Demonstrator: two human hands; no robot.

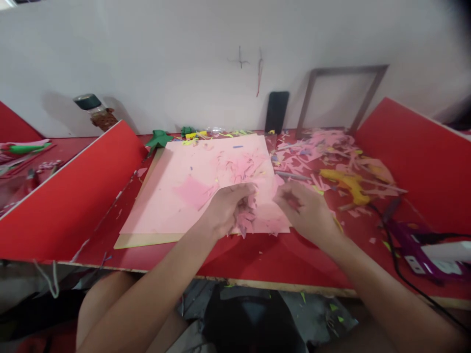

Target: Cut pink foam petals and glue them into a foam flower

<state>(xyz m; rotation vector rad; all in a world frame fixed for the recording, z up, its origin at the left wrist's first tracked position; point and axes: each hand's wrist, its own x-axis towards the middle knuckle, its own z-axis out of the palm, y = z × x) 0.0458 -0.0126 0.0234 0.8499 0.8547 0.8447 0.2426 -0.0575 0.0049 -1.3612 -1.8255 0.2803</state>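
Note:
My left hand [225, 208] is curled closed around a bunch of pink paper scraps [246, 218], whose pointed ends stick out below the fingers. It is over the front part of a large pink paper sheet [154, 206]. To its right, my right hand [312, 212] is slightly blurred, with the fingers bent in and pressed together. A bit of pink shows at its fingertips, but what it grips, if anything, I cannot make out. The hands are apart. More pink scraps [243, 166] are scattered on the sheet behind them.
Paper offcuts [320, 144] and a yellow glue gun [348, 184] lie at right, near a purple device [415, 250] with a black cord. A phone [276, 112] and a frame [307, 103] lean on the wall. Red boards [81, 191] flank the workspace; a jar [97, 112] stands behind the left one.

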